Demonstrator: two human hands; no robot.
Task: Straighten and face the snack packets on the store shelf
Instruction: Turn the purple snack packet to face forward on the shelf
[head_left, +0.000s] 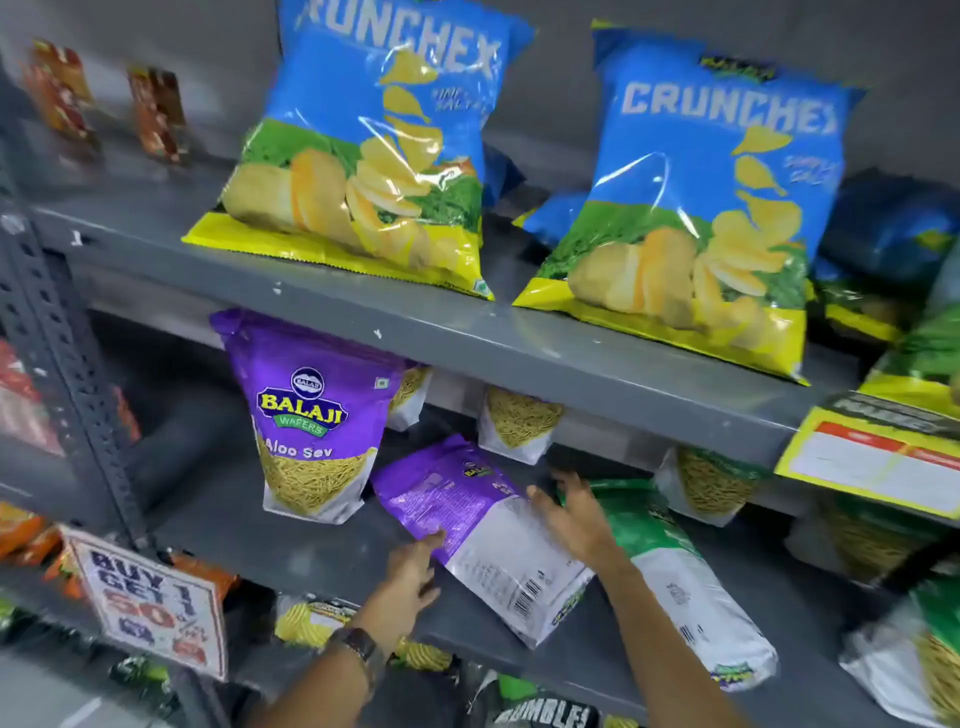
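Observation:
A purple-and-white Aloo Sev packet (480, 530) lies flat on its face on the middle grey shelf (291, 551), its back with the barcode turned up. My left hand (413, 574) touches its lower left edge, fingers apart. My right hand (574, 517) rests spread on its right side. Neither hand is closed around it. Another purple Aloo Sev packet (311, 415) stands upright to the left, front facing out. A green-and-white packet (685, 577) lies flat to the right. Further sev packets (519, 423) stand at the back.
Two blue Crunchex chip bags (363, 145) (706, 208) lean on the upper shelf (519, 338). A "Buy 1 Get 1" sign (150, 608) hangs at the lower left, a yellow price tag (878, 462) at the right. The perforated upright post (62, 374) stands left.

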